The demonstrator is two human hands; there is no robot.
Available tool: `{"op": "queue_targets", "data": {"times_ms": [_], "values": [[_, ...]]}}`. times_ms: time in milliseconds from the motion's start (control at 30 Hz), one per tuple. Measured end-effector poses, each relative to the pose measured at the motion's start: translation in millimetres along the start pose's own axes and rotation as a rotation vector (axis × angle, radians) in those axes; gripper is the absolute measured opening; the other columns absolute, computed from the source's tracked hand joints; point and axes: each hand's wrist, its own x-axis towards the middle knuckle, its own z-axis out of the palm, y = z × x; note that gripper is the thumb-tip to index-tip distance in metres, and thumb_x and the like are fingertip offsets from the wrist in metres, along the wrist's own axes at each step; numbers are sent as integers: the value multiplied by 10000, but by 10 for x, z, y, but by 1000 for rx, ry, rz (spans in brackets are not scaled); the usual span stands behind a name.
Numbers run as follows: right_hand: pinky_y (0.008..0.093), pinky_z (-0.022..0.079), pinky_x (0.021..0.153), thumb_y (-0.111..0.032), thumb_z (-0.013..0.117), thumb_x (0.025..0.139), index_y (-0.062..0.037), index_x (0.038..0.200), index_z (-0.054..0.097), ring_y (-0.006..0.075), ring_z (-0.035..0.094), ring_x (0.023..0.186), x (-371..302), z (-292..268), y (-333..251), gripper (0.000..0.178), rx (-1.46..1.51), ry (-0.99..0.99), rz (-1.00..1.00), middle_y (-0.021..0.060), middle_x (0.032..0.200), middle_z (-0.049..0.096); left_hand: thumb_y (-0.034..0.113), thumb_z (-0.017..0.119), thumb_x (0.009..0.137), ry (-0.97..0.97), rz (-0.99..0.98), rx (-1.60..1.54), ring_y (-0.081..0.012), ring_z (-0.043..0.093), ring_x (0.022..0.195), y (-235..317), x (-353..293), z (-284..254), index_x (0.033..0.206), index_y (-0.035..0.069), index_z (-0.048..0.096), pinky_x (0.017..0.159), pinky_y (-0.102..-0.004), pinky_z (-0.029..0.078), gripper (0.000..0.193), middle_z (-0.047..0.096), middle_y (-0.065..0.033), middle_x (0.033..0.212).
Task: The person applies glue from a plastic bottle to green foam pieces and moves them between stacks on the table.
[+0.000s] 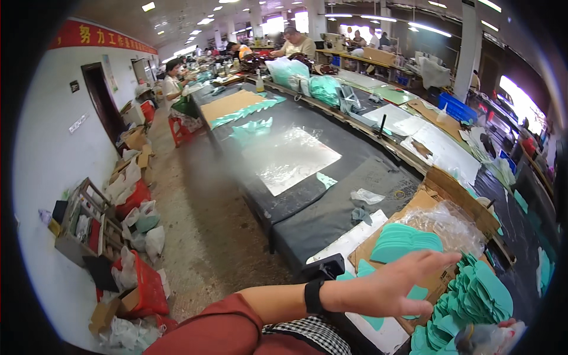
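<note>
My left hand (390, 284) reaches across from the lower edge, fingers stretched out and thumb apart, holding nothing. A black band (313, 297) with a small black device circles its wrist. Just beyond the hand lies a neat stack of turquoise insole-shaped pieces (405, 241) on a cardboard sheet (362, 255). More turquoise pieces are heaped in a loose, fanned pile (476, 293) to the right of my fingertips. At the lower right rim, my right hand (488, 338) seems to show as a blurred, partly cut-off shape by that pile; its fingers cannot be made out.
Crumpled clear plastic (441, 222) lies beside a raised cardboard flap (461, 198). The long dark table (307, 216) carries a shiny pale sheet (299, 160) and turquoise scraps. Red crates (145, 290) and bags line the left wall. A person (174, 92) works farther along the table.
</note>
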Motion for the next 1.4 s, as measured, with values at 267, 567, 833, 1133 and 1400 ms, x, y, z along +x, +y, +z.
{"op": "queue_targets", "data": {"times_ms": [267,567,833,1133,1400], "values": [[438,466,1071,-177,744,938,36,1489,390,351,586,1279,-106,-254,143,688,-7,-160,-32,255,1450,538,294,755,929,-107,-161,-53,-356,441,1418,90,20,298,1622,79,318,1192,-439,356,847,461,-189,1511],[429,509,1022,-176,708,964,41,1431,482,341,631,1220,-293,-293,208,563,-161,-546,-108,246,1391,597,457,669,999,313,81,193,-381,324,1545,480,489,557,1636,103,331,1262,-504,247,804,374,-242,1622],[421,548,978,-176,677,987,46,1380,563,332,671,1168,-297,-327,238,465,-288,-625,-194,238,1338,649,718,380,1014,294,310,659,-480,183,1581,990,632,549,1548,19,445,1244,-692,59,883,299,-317,1650],[421,570,964,-101,638,1001,41,1358,575,299,688,1111,-419,-193,189,390,-51,-409,-280,191,1282,688,695,537,966,171,259,668,-459,188,1587,944,500,757,1603,116,413,1219,-737,25,870,279,-255,1685],[417,543,1004,-158,650,999,-14,1381,594,277,663,1165,-69,-759,655,411,1014,11,43,143,1307,677,535,629,1012,199,57,419,-354,367,1504,653,199,281,1570,102,493,1232,-472,280,719,408,-198,1617]]}}
